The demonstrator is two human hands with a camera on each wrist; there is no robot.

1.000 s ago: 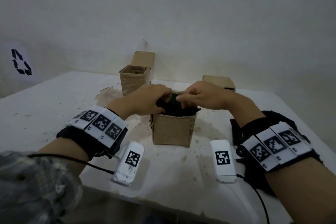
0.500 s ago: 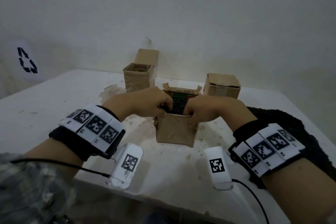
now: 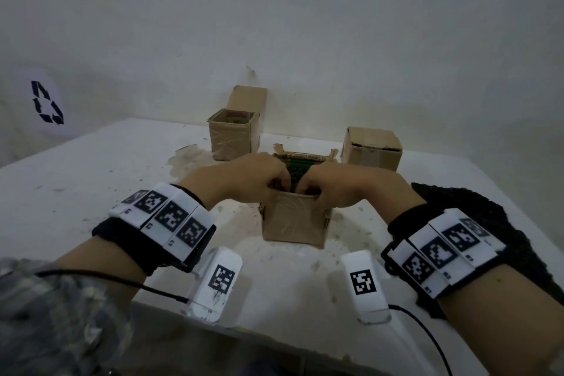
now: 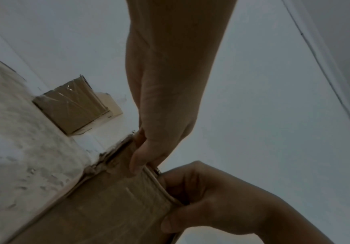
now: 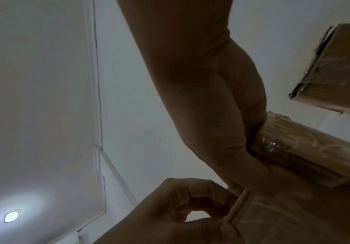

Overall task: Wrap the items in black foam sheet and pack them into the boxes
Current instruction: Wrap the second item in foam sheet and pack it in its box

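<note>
A small open cardboard box (image 3: pixel 294 223) stands mid-table. My left hand (image 3: pixel 268 181) and right hand (image 3: pixel 320 189) meet at its near rim. Each pinches the near wall, thumb outside and fingers curled over the edge, as the left wrist view shows for the left hand (image 4: pixel 147 148) and the right wrist view for the right hand (image 5: pixel 245 148). A dark bundle with green showing (image 3: pixel 300 166) sits down inside the box, mostly hidden by my fingers. A black foam sheet (image 3: pixel 485 217) lies on the table under my right wrist.
An open box with raised lid (image 3: pixel 233 137) stands at back left, a closed box (image 3: pixel 370 146) at back right, both near the wall. The white table (image 3: pixel 91 177) is stained around the boxes; its front edge runs just below my wrists.
One second ago both hands held the black bundle on top of the box. It has since gone down inside, and the hands have dropped to pinch the near rim.
</note>
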